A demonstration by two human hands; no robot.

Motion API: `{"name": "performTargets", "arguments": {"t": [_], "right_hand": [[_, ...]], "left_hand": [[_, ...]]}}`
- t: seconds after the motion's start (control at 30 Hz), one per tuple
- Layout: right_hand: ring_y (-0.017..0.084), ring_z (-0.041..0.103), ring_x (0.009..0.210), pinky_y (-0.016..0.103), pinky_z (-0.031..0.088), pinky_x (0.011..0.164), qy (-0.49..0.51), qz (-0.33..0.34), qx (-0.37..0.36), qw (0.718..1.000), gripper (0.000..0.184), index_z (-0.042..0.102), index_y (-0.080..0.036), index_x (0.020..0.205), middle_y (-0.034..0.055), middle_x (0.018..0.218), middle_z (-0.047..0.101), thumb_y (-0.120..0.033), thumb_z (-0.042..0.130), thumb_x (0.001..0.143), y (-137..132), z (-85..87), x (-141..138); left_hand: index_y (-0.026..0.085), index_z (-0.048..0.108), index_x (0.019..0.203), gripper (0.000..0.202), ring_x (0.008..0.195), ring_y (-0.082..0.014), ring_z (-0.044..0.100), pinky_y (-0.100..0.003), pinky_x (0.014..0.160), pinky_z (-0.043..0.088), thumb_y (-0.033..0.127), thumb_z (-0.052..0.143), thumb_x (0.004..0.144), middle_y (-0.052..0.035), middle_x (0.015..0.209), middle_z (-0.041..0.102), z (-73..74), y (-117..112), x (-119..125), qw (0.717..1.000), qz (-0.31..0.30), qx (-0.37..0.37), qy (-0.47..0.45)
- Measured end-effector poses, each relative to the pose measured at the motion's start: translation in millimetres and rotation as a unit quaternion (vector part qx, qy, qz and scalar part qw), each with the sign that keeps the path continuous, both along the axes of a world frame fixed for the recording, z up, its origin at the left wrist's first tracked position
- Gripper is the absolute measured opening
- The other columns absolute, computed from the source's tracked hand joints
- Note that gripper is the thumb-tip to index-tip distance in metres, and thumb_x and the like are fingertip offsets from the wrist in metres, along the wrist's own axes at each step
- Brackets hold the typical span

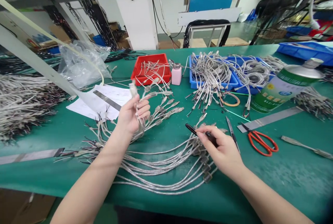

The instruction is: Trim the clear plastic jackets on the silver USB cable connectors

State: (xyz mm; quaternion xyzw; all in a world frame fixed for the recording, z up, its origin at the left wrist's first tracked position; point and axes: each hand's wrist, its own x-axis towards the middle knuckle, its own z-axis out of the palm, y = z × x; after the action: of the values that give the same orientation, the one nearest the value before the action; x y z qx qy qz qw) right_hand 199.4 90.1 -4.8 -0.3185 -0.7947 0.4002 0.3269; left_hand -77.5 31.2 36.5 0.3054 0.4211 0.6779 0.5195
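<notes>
My left hand (135,113) is closed around a few pale cables with clear-moulded USB plugs (133,89), raised above the table. Pinched in my right hand (221,147) is a slim black pen-like tool (191,129); its exact kind cannot be made out. Below both hands, a row of silvery braided cables (158,170) curves across the green mat. Their plug ends (206,172) lie under and beside my right hand, and their stripped wire ends (91,147) lie to the left. More loose plugs (166,111) fan out beside my left hand.
Red-handled scissors (262,142), a craft knife (232,134) and a steel ruler (270,119) lie at right. Behind stand a red tray (152,68), a pink bottle (176,75), blue cable trays (210,85) and a green can (286,85). A cable heap (23,102) lies left.
</notes>
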Motion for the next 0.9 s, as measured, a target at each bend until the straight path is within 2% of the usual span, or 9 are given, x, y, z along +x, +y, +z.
{"name": "performTargets", "arguments": {"t": [0.13, 0.23, 0.3, 0.47, 0.6, 0.7, 0.77, 0.83, 0.9], "right_hand": [[0.009, 0.05, 0.057, 0.021, 0.038, 0.054, 0.0, -0.004, 0.001, 1.0, 0.015, 0.062, -0.022, 0.093, -0.0009, 0.082, 0.064, -0.033, 0.052, 0.089, 2, 0.0, -2], [0.009, 0.047, 0.052, 0.021, 0.035, 0.05, -0.002, -0.021, 0.004, 1.0, 0.018, 0.062, -0.022, 0.096, -0.0029, 0.069, 0.06, -0.034, 0.051, 0.089, 3, 0.1, -3], [0.009, 0.045, 0.05, 0.021, 0.034, 0.048, -0.008, -0.037, 0.003, 0.999, 0.02, 0.062, -0.022, 0.098, -0.0041, 0.062, 0.056, -0.036, 0.051, 0.09, 4, -0.1, -3], [0.012, 0.059, 0.07, 0.02, 0.042, 0.062, -0.016, -0.062, 0.017, 0.998, 0.024, 0.065, -0.02, 0.089, -0.0003, 0.08, 0.066, -0.038, 0.05, 0.09, 7, -2.5, -7], [0.011, 0.056, 0.061, 0.021, 0.043, 0.059, -0.002, -0.062, 0.041, 0.997, 0.022, 0.064, -0.019, 0.097, -0.0018, 0.068, 0.061, -0.035, 0.048, 0.092, 8, -8.7, -6], [0.01, 0.052, 0.054, 0.022, 0.042, 0.057, -0.017, -0.045, 0.097, 0.994, 0.025, 0.059, -0.02, 0.112, -0.0036, 0.063, 0.056, -0.027, 0.045, 0.093, 7, -11.0, -5], [0.011, 0.054, 0.062, 0.022, 0.043, 0.062, -0.057, -0.014, 0.162, 0.985, 0.03, 0.054, -0.022, 0.12, -0.002, 0.07, 0.059, -0.021, 0.043, 0.093, 6, -8.6, -6], [0.013, 0.055, 0.071, 0.024, 0.043, 0.067, -0.113, 0.037, 0.236, 0.964, 0.039, 0.047, -0.023, 0.129, 0.0006, 0.079, 0.06, -0.016, 0.04, 0.092, 5, -3.6, -13], [0.016, 0.053, 0.074, 0.026, 0.042, 0.065, -0.184, 0.081, 0.32, 0.926, 0.047, 0.04, -0.025, 0.136, 0.0024, 0.081, 0.06, -0.012, 0.036, 0.091, 4, 1.4, -28]], "left_hand": [[0.01, 0.058, 0.093, 0.026, 0.033, -0.0048, 0.017, -0.016, 0.033, 0.021, 0.023, 0.036, 0.094, 0.0102, 0.046, 0.021, -0.8, -9, 6, 0.995, 0.001, 0.037, -0.089], [0.012, 0.057, 0.078, 0.026, 0.034, -0.005, 0.025, -0.016, 0.035, 0.025, 0.022, 0.039, 0.093, 0.0094, 0.043, 0.022, -1.6, -14, 17, 0.99, -0.005, 0.052, -0.127], [0.014, 0.049, 0.064, 0.031, 0.039, -0.0052, 0.034, -0.016, 0.04, 0.031, 0.027, 0.045, 0.092, 0.0081, 0.045, 0.026, -2.2, -17, 23, 0.983, -0.005, 0.062, -0.171], [0.018, 0.036, 0.059, 0.036, 0.044, -0.005, 0.038, -0.016, 0.045, 0.034, 0.029, 0.053, 0.089, 0.007, 0.047, 0.033, -9.5, -24, 18, 0.945, 0.077, 0.118, -0.294], [0.018, 0.026, 0.054, 0.045, 0.04, -0.0046, 0.032, -0.016, 0.042, 0.031, 0.033, 0.047, 0.092, 0.0072, 0.043, 0.027, -14.9, -28, 8, 0.937, 0.114, 0.133, -0.301], [0.019, 0.023, 0.053, 0.048, 0.037, -0.0051, 0.027, -0.018, 0.038, 0.027, 0.037, 0.046, 0.091, 0.0074, 0.042, 0.024, -14.2, -31, 9, 0.946, 0.11, 0.13, -0.276], [0.019, 0.023, 0.052, 0.049, 0.035, -0.0054, 0.023, -0.018, 0.037, 0.025, 0.037, 0.046, 0.091, 0.0076, 0.042, 0.02, -13.0, -33, 10, 0.952, 0.11, 0.122, -0.256], [0.019, 0.024, 0.052, 0.048, 0.034, -0.0057, 0.02, -0.018, 0.036, 0.024, 0.037, 0.045, 0.091, 0.0078, 0.042, 0.018, -12.0, -34, 10, 0.955, 0.112, 0.116, -0.249], [0.019, 0.024, 0.052, 0.047, 0.035, -0.0057, 0.021, -0.019, 0.037, 0.023, 0.035, 0.045, 0.091, 0.0077, 0.042, 0.017, -11.6, -35, 9, 0.953, 0.111, 0.12, -0.253]]}}
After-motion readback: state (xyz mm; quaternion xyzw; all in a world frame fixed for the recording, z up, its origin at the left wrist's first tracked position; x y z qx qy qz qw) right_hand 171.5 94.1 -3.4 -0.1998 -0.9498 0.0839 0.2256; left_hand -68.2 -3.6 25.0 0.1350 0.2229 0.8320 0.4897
